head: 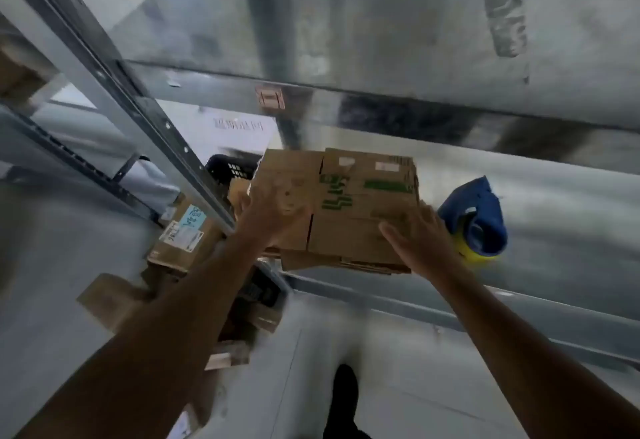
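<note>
A stack of flattened brown cardboard boxes (360, 210) with green print lies on a metal shelf (554, 203), its near edge overhanging the shelf front. My left hand (273, 213) lies flat on the stack's left part, fingers spread. My right hand (422, 234) rests against the stack's right near corner with fingers straight. The frame is blurred by motion.
A blue and yellow tape dispenser (479, 222) lies on the shelf just right of the stack. A slanted shelf upright (138, 116) runs at left. Labelled cardboard boxes (183, 234) and a black crate (228, 168) sit lower left. The grey floor (381, 369) lies below.
</note>
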Tool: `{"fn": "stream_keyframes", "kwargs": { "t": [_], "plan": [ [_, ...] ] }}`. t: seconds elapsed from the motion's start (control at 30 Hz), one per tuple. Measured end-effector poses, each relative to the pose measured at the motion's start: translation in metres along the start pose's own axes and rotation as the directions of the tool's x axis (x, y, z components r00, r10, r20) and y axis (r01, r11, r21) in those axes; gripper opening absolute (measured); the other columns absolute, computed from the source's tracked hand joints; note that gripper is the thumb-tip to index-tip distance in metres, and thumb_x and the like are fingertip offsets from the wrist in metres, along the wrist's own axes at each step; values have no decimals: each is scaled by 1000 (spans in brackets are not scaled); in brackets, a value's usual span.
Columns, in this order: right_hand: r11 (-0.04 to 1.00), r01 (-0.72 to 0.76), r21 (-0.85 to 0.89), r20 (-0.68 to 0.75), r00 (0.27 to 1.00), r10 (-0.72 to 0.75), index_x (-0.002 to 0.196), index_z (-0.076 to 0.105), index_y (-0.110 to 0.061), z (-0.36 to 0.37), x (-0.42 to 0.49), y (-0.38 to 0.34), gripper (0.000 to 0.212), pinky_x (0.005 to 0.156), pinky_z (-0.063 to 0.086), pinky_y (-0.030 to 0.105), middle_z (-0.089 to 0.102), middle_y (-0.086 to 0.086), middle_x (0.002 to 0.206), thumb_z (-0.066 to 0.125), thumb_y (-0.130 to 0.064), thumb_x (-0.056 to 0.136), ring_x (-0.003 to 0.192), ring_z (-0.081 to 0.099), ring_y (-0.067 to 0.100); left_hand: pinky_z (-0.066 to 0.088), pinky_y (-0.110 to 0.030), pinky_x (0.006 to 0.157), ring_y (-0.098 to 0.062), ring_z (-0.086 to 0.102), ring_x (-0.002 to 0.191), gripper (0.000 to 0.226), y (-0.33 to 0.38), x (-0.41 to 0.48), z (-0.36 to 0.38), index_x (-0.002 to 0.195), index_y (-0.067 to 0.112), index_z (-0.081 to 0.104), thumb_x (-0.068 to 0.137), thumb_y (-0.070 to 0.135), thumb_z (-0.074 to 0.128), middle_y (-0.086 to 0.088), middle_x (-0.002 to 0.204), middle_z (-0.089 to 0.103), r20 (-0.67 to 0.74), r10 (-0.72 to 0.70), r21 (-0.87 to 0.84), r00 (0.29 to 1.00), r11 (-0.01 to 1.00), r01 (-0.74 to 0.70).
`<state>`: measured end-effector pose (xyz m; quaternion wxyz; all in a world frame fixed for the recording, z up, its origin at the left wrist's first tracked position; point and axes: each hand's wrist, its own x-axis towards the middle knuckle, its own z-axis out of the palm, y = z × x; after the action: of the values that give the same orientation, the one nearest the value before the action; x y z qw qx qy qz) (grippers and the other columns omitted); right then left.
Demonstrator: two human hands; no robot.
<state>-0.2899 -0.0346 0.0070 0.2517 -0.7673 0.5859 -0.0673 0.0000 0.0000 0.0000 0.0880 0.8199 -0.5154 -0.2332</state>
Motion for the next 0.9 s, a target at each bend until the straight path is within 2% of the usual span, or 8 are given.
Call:
{"fn": "stream_keyframes", "kwargs": {
  "t": [0.13, 0.2, 0.37, 0.43, 0.57, 0.63, 0.77, 0.9],
  "plan": [
    [999, -35, 42, 26, 999, 34, 151, 21, -29, 17, 14, 7, 68, 115, 36, 56, 25, 8, 161, 45, -61, 96, 145, 28, 37, 14, -60, 119, -41, 3, 150, 93, -8, 11, 7, 152, 42, 19, 75, 88, 42, -14, 164, 6, 31, -52, 10, 998, 999, 52],
    [999, -33, 38, 8, 999, 33, 156, 15, -29, 24, 18, 9, 75, 116, 35, 59, 19, 8, 164, 41, -66, 95, 150, 22, 36, 18, -62, 117, -43, 3, 149, 93, -8, 13, 12, 153, 44, 17, 76, 85, 49, -16, 164, 0, 33, -87, -15, 996, 996, 88],
    [997, -37, 64, -5, 999, 37, 161, 16, -21, 20, 26, 12, 80, 125, 20, 52, 14, 5, 170, 42, -62, 99, 156, 10, 28, 22, -66, 114, -49, 5, 147, 95, -2, 18, 9, 152, 41, 19, 74, 84, 54, -19, 163, 4, 7, -117, -32, 993, 993, 118],
    [994, -32, 106, -10, 999, 33, 160, 20, -20, 19, 25, 11, 81, 123, 24, 54, 19, 5, 168, 40, -66, 96, 155, 15, 27, 19, -65, 113, -49, 7, 147, 100, 3, 16, 7, 152, 40, 17, 72, 85, 56, -19, 162, 5, 10, -148, -37, 989, 988, 148],
    [966, -22, 257, -75, 996, 43, 150, 34, -29, 15, 23, 9, 75, 112, 41, 57, 38, -1, 157, 41, -71, 89, 145, 35, 24, 24, -65, 111, -45, 17, 143, 100, 10, 12, -1, 139, 41, 31, 58, 92, 57, -15, 155, 19, -28, -180, -165, 983, 971, 173],
    [946, 13, 325, -134, 990, 33, 149, 36, -29, 11, 20, 4, 70, 111, 45, 50, 41, -3, 154, 48, -66, 90, 140, 41, 19, 26, -64, 110, -44, 17, 143, 98, 12, 6, -7, 143, 38, 29, 64, 85, 65, -13, 155, 17, -6, -190, -243, 982, 953, 183],
    [940, 83, 330, -232, 973, -4, 158, 26, -21, 6, 3, -7, 76, 107, 31, 24, 24, 1, 164, 61, -47, 95, 139, 27, 6, 33, -63, 108, -47, 21, 141, 97, 16, -11, -18, 149, 37, 26, 71, 68, 74, -12, 157, 10, 6, -172, -433, 985, 887, 157],
    [901, 117, 419, -302, 953, 17, 155, 31, -20, 7, -7, -16, 74, 101, 28, 11, 31, 0, 158, 69, -35, 94, 135, 32, 3, 40, -60, 107, -41, 29, 140, 114, 12, -16, -25, 149, 37, 31, 53, 78, 77, -9, 155, 17, -10, -133, -590, 991, 801, 101]
  ]
}}
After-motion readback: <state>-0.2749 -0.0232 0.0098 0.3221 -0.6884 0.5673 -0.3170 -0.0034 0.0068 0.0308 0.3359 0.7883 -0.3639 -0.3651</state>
